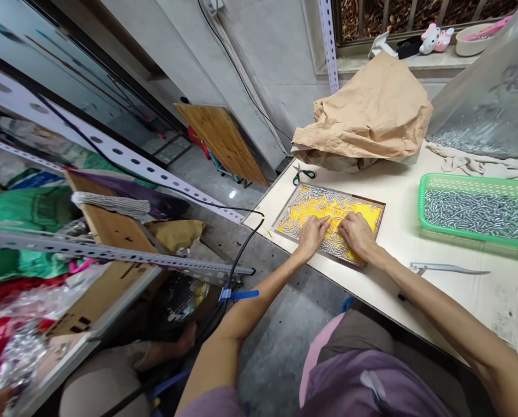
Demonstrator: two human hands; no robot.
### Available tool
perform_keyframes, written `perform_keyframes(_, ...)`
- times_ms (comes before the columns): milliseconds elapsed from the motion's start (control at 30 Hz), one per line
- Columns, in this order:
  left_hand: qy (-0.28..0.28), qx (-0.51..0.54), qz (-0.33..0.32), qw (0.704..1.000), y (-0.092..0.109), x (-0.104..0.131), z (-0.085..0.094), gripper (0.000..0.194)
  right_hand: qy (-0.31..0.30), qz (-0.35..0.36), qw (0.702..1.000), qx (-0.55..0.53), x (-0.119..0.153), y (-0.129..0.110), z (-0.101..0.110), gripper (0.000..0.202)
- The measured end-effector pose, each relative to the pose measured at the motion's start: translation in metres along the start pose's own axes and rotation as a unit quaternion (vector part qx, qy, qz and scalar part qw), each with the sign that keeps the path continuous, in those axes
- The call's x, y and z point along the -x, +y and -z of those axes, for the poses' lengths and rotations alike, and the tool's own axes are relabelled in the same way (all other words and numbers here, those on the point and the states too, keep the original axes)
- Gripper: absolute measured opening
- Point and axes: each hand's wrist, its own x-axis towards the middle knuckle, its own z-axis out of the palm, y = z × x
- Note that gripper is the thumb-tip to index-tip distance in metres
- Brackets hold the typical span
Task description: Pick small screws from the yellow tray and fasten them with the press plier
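Observation:
A shallow tray (pixel 371 215) with a yellow base and a thin rim lies near the table's corner. Small silvery metal pins (pixel 300 204) are strewn over it, denser on the left and along the front. Over the middle of the tray, my left hand (pixel 313 236) has its thumb and fingertips drawn together, pointing right. Close by, my right hand (pixel 357 233) is closed with its fingertips bent down at the pins. Whatever the fingertips hold is too small to make out. The two hands are a short gap apart.
A green basket (pixel 478 236) full of similar metal pieces stands at right. Before it lies a grey caliper-like tool (pixel 452 268). Scissors (pixel 302 174), a crumpled brown paper bag (pixel 367 116) and a clear plastic bag (pixel 484 98) sit behind. Another person's leg (pixel 106 376) shows lower left.

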Motion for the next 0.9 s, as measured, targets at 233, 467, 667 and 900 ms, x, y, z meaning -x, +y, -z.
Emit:
perform_keyframes(233,-0.085,0.281,0.052,0.955,0.011,0.0,-0.011,0.021,0.011,-0.044,0.984,-0.171,-0.009,0.017,0.002,0.013)
perform_keyframes(467,-0.06,0.278,0.104,0.953,0.027,-0.002,-0.01,0.008,0.07,-0.064,0.973,-0.212,-0.005,0.013,-0.001,0.013)
perform_keyframes(667,-0.054,0.253,0.108,0.96,0.035,0.0,-0.009,0.024,0.082,-0.061,0.97,-0.219,-0.003,0.011,0.005,0.011)
perform_keyframes(900,-0.029,0.232,0.094,0.968,0.033,-0.003,-0.014,0.01,0.125,-0.049,0.971,-0.2,-0.002,0.021,0.01,0.009)
